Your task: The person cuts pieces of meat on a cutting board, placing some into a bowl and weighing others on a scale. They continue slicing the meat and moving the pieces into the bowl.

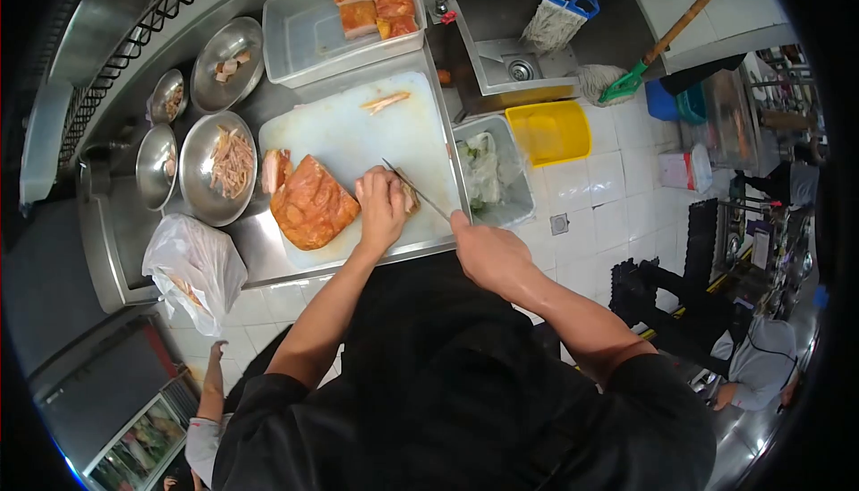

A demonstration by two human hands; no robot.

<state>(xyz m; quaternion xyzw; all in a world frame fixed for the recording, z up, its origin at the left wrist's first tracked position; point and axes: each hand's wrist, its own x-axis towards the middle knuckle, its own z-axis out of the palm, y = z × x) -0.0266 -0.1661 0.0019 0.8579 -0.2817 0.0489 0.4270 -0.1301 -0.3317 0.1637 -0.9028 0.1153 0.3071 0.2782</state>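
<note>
My right hand (pixel 492 257) is wrapped round the handle of a knife (pixel 420 193), its blade pointing up and left across the board. Bent fingers of my left hand (pixel 382 207) press a small piece of meat (pixel 411 199) against the white cutting board (pixel 349 124), right beside the blade. Left of that hand lies a large browned slab of roast meat (pixel 313 205), with a smaller cut chunk (pixel 276 171) at its far left side. Some thin meat strips (pixel 386 102) rest near the board's top edge.
A plastic tub (pixel 304 35) with roast pieces stands behind the board. Several metal bowls, one with shredded meat (pixel 231 162), and a plastic bag (pixel 192 263) sit left. A grey bin (pixel 514 205), yellow basin (pixel 549 133) and mops are right. Other people stand nearby.
</note>
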